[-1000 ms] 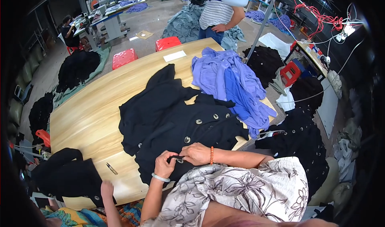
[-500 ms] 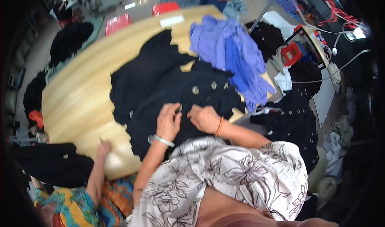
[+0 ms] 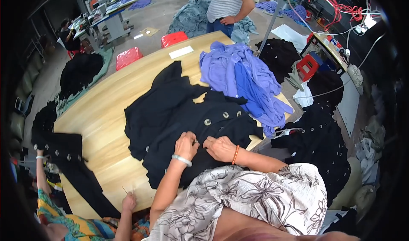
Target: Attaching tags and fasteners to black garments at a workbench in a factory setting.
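A black garment (image 3: 166, 100) with large round buttons lies spread on the wooden table in front of me. My left hand (image 3: 186, 145), with a pale bangle at the wrist, pinches the cloth near its front edge; a small bit shows by the fingertips, too unclear to name. Just to its right, my right hand (image 3: 220, 149), wearing an orange beaded bracelet, has its fingers closed on the same garment. Farther up the cloth sits a pale button (image 3: 207, 122), with others to its right.
Purple garments (image 3: 234, 66) are heaped at the table's (image 3: 98, 126) right end. At the left, a co-worker's hand (image 3: 128, 202) holds a thin pointed tool beside another black garment (image 3: 68, 149). Red stools (image 3: 129, 57) stand beyond the far edge; more black clothes (image 3: 313, 134) hang at the right.
The view has tilted up, so the table and my hands sit lower. My hands stay at the cloth. The co-worker's black garment now lies stretched along the table's left end.
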### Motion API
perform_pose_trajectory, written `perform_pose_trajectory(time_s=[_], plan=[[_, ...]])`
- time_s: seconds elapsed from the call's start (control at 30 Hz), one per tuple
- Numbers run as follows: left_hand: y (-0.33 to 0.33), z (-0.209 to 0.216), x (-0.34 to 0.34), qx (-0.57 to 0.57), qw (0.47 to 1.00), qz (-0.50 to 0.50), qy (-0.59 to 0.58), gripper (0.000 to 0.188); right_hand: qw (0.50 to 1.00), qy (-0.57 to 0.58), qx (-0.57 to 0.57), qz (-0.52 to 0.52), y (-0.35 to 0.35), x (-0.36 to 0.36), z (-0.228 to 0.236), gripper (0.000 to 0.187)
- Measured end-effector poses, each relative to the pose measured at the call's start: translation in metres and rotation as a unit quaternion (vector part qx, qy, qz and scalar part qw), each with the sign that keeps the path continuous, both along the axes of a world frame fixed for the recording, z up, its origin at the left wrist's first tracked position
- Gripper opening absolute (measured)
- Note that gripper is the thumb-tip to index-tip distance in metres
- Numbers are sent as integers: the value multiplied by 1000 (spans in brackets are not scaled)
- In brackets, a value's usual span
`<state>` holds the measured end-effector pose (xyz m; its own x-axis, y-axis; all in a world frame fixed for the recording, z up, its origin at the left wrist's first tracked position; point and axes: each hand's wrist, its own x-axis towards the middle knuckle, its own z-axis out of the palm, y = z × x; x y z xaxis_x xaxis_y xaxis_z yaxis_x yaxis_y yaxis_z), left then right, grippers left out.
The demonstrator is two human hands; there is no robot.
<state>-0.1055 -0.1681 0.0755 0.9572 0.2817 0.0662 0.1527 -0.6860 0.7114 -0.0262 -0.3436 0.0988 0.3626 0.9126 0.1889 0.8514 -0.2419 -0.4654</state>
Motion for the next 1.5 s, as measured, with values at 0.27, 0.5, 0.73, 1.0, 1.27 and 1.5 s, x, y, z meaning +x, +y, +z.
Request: perform_pose_trajectory(time_s=[0.27,0.5,0.73,1.0,1.27,1.5], plan=[[1,-6,1,2,1000,5,-23,24,999,-27,-13,26,0,-5,11,10],[-12,-22,-6,-335,939,59,-42,6,1000,4,1,29,3,-14,18,17],[-13,-17,-16,-454,886,92,-16,13,996,76,13,-49,8,-18,18,28],[-24,-5,-45,-119,986,-6,-118,26,996,25,-77,39,9,-4,18,29],[-21,-15,-39,-84,983,59,-152,13,995,51,-36,74,14,9,9,30],[-16,-4,-35,-124,987,29,-94,13,997,54,1,55,7,11,-1,25]])
